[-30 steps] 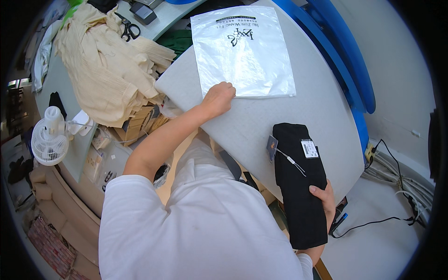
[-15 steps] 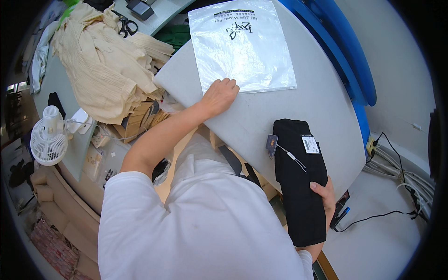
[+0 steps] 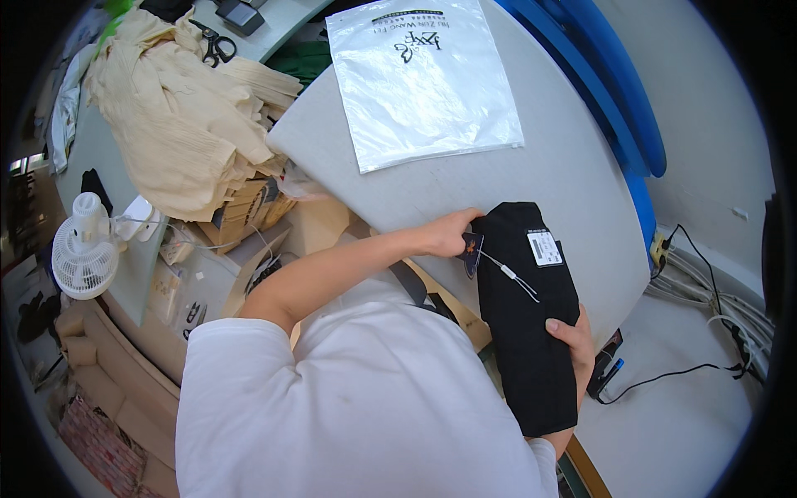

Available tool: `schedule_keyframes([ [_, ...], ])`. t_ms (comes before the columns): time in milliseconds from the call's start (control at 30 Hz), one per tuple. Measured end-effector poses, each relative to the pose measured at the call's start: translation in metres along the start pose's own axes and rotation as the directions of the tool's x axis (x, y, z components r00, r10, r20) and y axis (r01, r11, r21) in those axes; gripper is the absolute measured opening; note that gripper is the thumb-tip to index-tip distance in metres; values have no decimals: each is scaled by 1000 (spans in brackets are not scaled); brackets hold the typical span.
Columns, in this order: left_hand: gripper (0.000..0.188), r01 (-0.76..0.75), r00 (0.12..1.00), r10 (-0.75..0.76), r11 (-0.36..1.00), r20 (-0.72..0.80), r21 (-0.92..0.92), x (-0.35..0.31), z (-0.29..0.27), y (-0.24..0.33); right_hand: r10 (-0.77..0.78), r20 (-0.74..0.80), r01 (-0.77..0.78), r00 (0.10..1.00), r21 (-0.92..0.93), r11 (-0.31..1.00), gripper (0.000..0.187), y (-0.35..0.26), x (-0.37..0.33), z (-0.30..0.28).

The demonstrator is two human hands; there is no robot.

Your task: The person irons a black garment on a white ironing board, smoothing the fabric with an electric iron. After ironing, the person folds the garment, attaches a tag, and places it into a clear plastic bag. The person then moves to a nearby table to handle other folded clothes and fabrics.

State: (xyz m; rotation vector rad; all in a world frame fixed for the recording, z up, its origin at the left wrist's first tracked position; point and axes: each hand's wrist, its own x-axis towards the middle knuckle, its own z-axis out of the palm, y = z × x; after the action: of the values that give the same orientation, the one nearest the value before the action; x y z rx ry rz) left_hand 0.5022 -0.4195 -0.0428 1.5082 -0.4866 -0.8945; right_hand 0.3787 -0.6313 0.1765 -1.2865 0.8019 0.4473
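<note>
A folded black garment lies lengthwise at the near right edge of the table. It carries a white label and a dark hang tag on a white cord. Along its right side my right hand is closed, thumb on top and fingers hidden underneath. At its upper left edge, beside the hang tag, my left hand pinches the cloth, with the fingertips partly hidden. Farther off, a clear plastic bag with dark print lies flat on the table, touched by neither hand.
The pale table has a curved far edge beside a blue curved panel. Cream garments are heaped at the left near black scissors. A white fan stands at far left. Cables run along the right wall.
My left hand has left the plastic bag's near edge and come right and nearer to the black garment's upper edge. The garment has shifted slightly left, still in my right hand.
</note>
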Motion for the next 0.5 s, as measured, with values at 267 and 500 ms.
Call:
schedule_keyframes([
  [267,43,483,871,-350,487,344,-728,-6,-15,-19,-83,-151,100,985,105,989,71,-3,-7,19],
  [500,16,344,922,-359,584,146,-736,-32,-40,29,-44,-219,70,975,112,991,73,-5,-5,15],
])
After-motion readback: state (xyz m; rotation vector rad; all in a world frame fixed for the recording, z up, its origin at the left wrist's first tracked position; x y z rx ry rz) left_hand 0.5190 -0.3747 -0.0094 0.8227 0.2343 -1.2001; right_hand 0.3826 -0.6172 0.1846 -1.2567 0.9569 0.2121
